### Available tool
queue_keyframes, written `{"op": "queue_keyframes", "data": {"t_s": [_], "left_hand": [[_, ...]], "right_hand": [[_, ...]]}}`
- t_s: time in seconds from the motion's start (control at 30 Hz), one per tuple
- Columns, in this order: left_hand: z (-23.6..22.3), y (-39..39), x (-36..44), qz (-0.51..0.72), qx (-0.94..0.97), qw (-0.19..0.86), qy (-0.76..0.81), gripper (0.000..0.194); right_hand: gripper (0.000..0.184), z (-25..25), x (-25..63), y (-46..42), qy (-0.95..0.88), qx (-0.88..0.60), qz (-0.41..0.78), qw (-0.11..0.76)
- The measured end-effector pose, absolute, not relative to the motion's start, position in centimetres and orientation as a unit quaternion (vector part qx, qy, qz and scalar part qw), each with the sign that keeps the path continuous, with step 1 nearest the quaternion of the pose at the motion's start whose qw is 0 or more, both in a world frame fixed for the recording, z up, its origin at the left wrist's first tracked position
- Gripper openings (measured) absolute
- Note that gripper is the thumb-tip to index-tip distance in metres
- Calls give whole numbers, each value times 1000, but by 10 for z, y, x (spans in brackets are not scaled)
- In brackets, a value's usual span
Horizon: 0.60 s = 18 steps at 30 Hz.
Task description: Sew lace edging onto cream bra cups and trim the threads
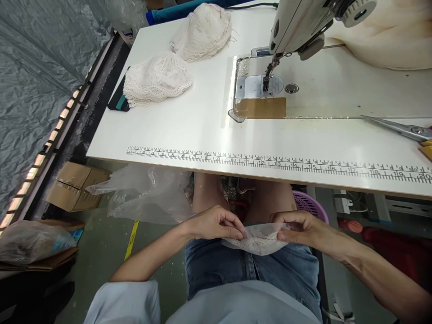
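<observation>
Over my lap, below the table's front edge, I hold a small piece of sheer white fabric (261, 242) with a lacy texture. My left hand (222, 223) pinches its left end between thumb and fingers. At its right end, my right hand (299, 228) is closed on the cloth in the same way. The fabric hangs in a shallow curve between the two hands, with thin dark thread-like lines on it. Part of its upper edge is hidden behind my fingers.
The white table (189, 130) carries a printed ruler along its front. A sewing machine (293, 31) stands at the back right, scissors (405, 129) at the right edge. Two cream lace pieces, a nearer one (158, 78) and a farther one (204, 31), lie at the left. Cartons (76, 186) sit below.
</observation>
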<state>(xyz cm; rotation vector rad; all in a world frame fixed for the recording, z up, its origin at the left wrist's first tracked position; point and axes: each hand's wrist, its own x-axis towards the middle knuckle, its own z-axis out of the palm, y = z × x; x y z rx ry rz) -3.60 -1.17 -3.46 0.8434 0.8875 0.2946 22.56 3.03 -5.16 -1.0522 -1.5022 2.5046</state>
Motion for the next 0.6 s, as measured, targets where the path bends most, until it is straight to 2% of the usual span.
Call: {"op": "queue_keyframes", "data": {"t_s": [0.47, 0.6], "left_hand": [[-38, -10, -32, 154, 397, 809, 405, 36], [-42, -8, -28, 134, 416, 801, 409, 33]], "right_hand": [[21, -46, 223, 29, -472, -362, 804, 19], [23, -46, 223, 29, -474, -360, 803, 22]]}}
